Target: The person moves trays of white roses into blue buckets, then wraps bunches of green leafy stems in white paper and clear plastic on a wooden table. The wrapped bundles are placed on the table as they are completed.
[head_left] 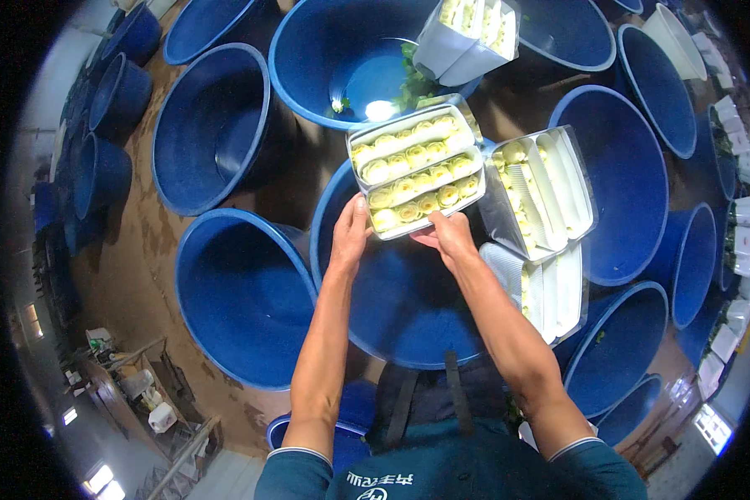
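Note:
Both my hands hold a wrapped bundle of pale yellow-green roses [425, 154] from its near side. Its rose heads face up in several rows, parted by white card. My left hand [350, 233] is closed on the near left corner. My right hand [450, 236] grips the near edge, thumb on the rim and fingers partly hidden underneath. The bundle is over the far part of a large blue tub [408, 317]. Right of it, a second wrapped rose bundle [550, 196] stands close by, with a third bundle [546, 287] nearer to me.
Another rose bundle [467, 50] leans in a blue tub [287, 62] at the back, beside green leaves [414, 79]. More blue tubs stand around me, including one at left [242, 300] and one at right [621, 183]. Brown floor [154, 275] shows at left, near a cluttered wooden stand [121, 392].

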Action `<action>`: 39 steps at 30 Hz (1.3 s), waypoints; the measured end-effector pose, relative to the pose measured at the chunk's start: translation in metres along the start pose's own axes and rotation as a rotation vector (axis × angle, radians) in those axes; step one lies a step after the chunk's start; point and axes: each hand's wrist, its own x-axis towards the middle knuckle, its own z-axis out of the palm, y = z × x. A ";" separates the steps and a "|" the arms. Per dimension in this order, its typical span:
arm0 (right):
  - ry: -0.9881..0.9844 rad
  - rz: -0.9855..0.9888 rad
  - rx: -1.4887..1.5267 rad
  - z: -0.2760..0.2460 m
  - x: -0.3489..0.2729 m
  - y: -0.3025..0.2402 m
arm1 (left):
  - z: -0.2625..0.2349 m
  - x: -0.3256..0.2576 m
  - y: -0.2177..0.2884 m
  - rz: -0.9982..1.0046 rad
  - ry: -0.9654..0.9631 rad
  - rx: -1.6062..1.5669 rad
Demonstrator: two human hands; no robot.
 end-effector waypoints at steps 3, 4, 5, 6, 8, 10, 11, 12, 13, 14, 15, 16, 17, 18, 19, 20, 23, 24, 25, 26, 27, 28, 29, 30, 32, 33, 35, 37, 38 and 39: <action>0.058 -0.070 0.066 0.019 -0.003 0.001 | 0.009 0.010 0.007 0.079 0.005 -0.106; 0.086 -0.089 0.072 0.024 -0.003 0.002 | 0.009 0.016 0.009 0.122 -0.005 -0.188; 0.106 -0.113 0.075 0.029 -0.003 0.003 | 0.008 0.023 0.010 0.127 -0.017 -0.205; 0.125 -0.095 0.088 0.033 -0.001 0.003 | 0.008 0.030 0.010 0.080 -0.036 -0.248; 0.118 -0.080 0.064 0.038 0.003 0.004 | 0.005 0.044 0.006 0.121 -0.078 -0.178; 0.114 -0.058 0.092 0.039 0.007 0.004 | 0.003 0.055 -0.001 0.174 -0.070 -0.146; 0.104 -0.048 0.105 0.039 0.008 0.003 | 0.001 0.058 -0.005 0.162 -0.078 -0.113; 0.108 -0.013 0.113 0.038 0.008 0.001 | 0.001 0.061 -0.009 0.160 -0.059 -0.125; 0.117 0.013 0.095 0.036 0.008 0.000 | 0.000 0.061 -0.013 0.166 -0.058 -0.137; 0.094 0.000 0.103 0.035 0.008 -0.002 | 0.000 0.061 -0.016 0.170 -0.048 -0.155; 0.098 0.001 0.104 0.033 0.007 -0.004 | 0.001 0.058 -0.018 0.180 -0.053 -0.151; 0.114 0.001 0.098 0.032 0.006 -0.005 | 0.001 0.057 -0.018 0.185 -0.051 -0.156; 0.088 -0.012 0.111 0.031 0.005 -0.006 | 0.002 0.053 -0.018 0.173 -0.033 -0.171; 0.075 -0.023 0.119 0.030 0.004 -0.006 | 0.004 0.051 -0.017 0.215 -0.049 -0.129; 0.061 -0.028 0.119 0.029 0.004 -0.005 | 0.005 0.049 -0.015 0.243 -0.048 -0.099; 0.047 -0.033 0.137 0.028 0.004 -0.004 | 0.006 0.047 -0.013 0.258 -0.043 -0.074; 0.019 -0.017 0.164 0.024 0.006 0.001 | 0.006 0.044 -0.009 0.286 -0.091 -0.122; 0.016 -0.010 0.166 0.022 0.008 0.003 | 0.005 0.044 -0.010 0.291 -0.111 -0.175; 0.009 -0.002 0.160 0.020 0.009 0.004 | 0.003 0.043 -0.013 0.273 -0.081 -0.188; 0.021 -0.016 0.153 0.019 0.011 0.004 | -0.001 0.042 -0.018 0.255 -0.051 -0.223; 0.029 -0.025 0.138 0.017 0.012 0.004 | -0.005 0.040 -0.025 0.223 -0.017 -0.282; 0.044 0.015 0.112 0.016 0.012 0.003 | -0.011 0.035 -0.034 0.183 0.141 -0.217; 0.068 0.022 0.113 0.015 0.009 0.001 | -0.015 0.028 -0.046 0.199 0.177 -0.111; 0.106 0.028 0.068 0.015 0.004 -0.001 | -0.023 0.016 -0.059 0.188 0.238 -0.013; 0.018 -0.027 0.022 0.014 -0.015 -0.002 | -0.035 -0.016 -0.091 0.278 0.252 0.088; 0.003 -0.061 -0.090 0.012 -0.029 -0.001 | -0.037 -0.034 -0.109 0.296 0.272 0.072; -0.049 0.010 -0.191 0.005 -0.059 0.015 | -0.045 -0.083 -0.146 0.207 0.155 0.044; -0.043 0.108 -0.242 -0.011 -0.087 0.049 | -0.056 -0.137 -0.185 0.011 0.031 -0.178; -0.022 0.152 -0.268 -0.021 -0.099 0.070 | -0.064 -0.165 -0.206 -0.085 0.028 -0.202; -0.024 0.185 -0.273 -0.031 -0.110 0.090 | -0.073 -0.194 -0.223 -0.101 0.052 -0.177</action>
